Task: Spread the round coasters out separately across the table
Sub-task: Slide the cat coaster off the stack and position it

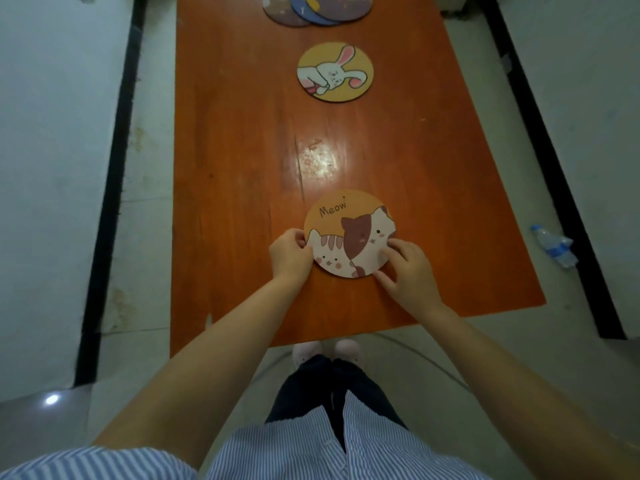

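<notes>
A round cat coaster (350, 233) with the word "Meow" lies flat near the front of the orange table (242, 168). My left hand (290, 255) pinches its left edge. My right hand (408, 271) rests its fingertips on the coaster's lower right edge. A yellow rabbit coaster (335, 73) lies alone in the middle of the table's far half. At the far end, three coasters (317, 8) overlap in a pile, partly cut off by the top of the frame.
A plastic water bottle (554, 244) lies on the floor to the right of the table. Pale floor runs along both sides, bordered by black strips (114, 188). My feet in slippers (327, 351) stand at the table's near edge.
</notes>
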Tool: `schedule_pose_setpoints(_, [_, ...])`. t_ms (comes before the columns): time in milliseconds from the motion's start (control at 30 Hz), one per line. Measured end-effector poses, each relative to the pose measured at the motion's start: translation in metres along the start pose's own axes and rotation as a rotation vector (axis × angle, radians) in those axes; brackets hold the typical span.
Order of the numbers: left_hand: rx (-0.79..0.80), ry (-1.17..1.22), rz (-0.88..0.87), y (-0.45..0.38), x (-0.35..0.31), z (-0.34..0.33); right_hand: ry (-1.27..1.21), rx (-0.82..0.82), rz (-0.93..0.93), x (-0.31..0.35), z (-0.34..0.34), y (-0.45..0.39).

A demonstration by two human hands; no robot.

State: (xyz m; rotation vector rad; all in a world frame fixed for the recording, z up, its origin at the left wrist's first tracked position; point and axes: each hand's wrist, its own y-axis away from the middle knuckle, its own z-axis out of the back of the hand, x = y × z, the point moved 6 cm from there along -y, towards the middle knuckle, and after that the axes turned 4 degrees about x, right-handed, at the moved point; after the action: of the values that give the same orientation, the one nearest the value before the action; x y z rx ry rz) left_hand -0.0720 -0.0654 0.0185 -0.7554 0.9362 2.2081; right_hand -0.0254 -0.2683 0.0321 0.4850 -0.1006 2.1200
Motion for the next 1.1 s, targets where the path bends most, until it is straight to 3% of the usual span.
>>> schedule_pose_setpoints(100, [-0.019,-0.083,-0.036,0.002,-0.004,-0.001,-0.034,0.085,-0.034,-0.004,-0.002,-0.010])
schedule_pose_setpoints(300, [-0.015,-0.178,-0.040,0.006,-0.005,-0.002,-0.221,0.089,-0.063,-0.006,0.000,0.002])
schedule_pose_setpoints(433, [0.019,-0.239,-0.057,0.012,-0.003,-0.003,-0.497,-0.043,-0.330,-0.018,0.008,0.001])
schedule_pose_setpoints(500, [0.030,-0.248,-0.057,0.015,-0.001,-0.003,-0.462,-0.057,-0.469,-0.026,0.012,-0.009])
schedule_pose_setpoints(633, [0.039,-0.277,-0.062,0.020,0.001,-0.005,-0.276,0.056,-0.488,-0.019,0.010,-0.033])
schedule_pose_setpoints(767, [0.031,-0.286,-0.073,0.023,0.003,-0.005,-0.397,0.095,-0.667,-0.027,0.002,-0.034])
schedule_pose_setpoints(1100, [-0.031,-0.360,-0.098,0.027,0.001,-0.005,-0.226,0.133,-0.575,-0.028,0.004,-0.034])
